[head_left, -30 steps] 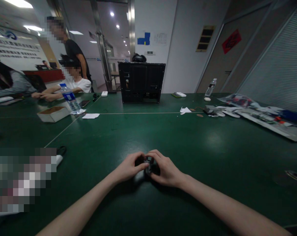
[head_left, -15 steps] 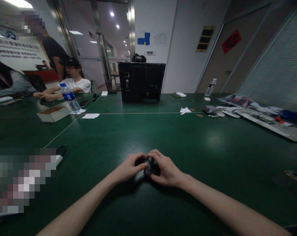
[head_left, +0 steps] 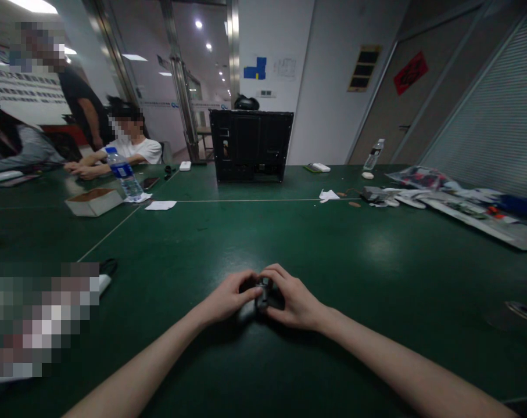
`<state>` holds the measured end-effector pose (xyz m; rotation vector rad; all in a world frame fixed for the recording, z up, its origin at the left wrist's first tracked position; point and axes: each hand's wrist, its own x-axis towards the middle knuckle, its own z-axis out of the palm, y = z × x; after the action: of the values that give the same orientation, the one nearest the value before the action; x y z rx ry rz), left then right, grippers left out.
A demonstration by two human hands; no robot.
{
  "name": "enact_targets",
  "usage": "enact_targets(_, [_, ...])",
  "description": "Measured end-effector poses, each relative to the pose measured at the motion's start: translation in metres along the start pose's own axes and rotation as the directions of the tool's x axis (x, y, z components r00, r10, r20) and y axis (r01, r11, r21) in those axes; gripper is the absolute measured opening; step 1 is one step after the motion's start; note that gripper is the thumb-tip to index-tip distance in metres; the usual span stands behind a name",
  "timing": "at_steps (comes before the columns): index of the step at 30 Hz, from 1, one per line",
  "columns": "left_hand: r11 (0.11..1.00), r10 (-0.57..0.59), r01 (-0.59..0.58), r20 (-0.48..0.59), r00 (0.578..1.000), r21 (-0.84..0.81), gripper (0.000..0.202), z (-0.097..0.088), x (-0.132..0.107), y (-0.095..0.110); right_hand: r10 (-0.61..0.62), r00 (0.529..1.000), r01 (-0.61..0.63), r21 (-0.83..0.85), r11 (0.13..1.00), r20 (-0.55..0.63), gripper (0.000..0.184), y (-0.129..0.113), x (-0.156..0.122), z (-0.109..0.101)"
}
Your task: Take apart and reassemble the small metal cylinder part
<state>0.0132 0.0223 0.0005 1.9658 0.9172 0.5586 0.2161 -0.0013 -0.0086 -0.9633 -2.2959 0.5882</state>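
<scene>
A: Small dark object point(head_left: 262, 298), where?
B: Front centre, between left hand point(head_left: 232, 296) and right hand point(head_left: 296, 296), which block much of it. Left half-curled, thumb and fingertips on it; right curved round, gripping.
A: Farther out?
B: Left: open white cardboard box point(head_left: 100, 206), clear plastic blue-capped bottle point(head_left: 126, 177). Ahead: upright black rectangular panel point(head_left: 248, 139).
A: Surface, room?
B: Glossy green tabletop point(head_left: 263, 238), pale seams point(head_left: 246, 201); white wall point(head_left: 276, 29) behind.

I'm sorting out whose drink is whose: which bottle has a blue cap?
The bottle on the left, beside the open white box; its label is blue too. The bottle on the right has a pale cap and dark label.
</scene>
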Motion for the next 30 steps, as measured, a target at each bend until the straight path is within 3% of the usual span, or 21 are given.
enact_targets(20, [0.999,0.013,-0.014,-0.026,1.0,-0.041,0.024,0.0001,0.0007,-0.001,-0.006,1.0,0.004,-0.035,0.999,-0.03,0.058,-0.0044,-0.0001,0.0009])
enact_targets(30, [1.0,0.0,0.001,-0.026,1.0,0.021,0.024,0.0,0.0002,-0.0013,-0.006,1.0,0.005,-0.01,1.0,-0.019,0.056,-0.0019,0.0007,0.0001])
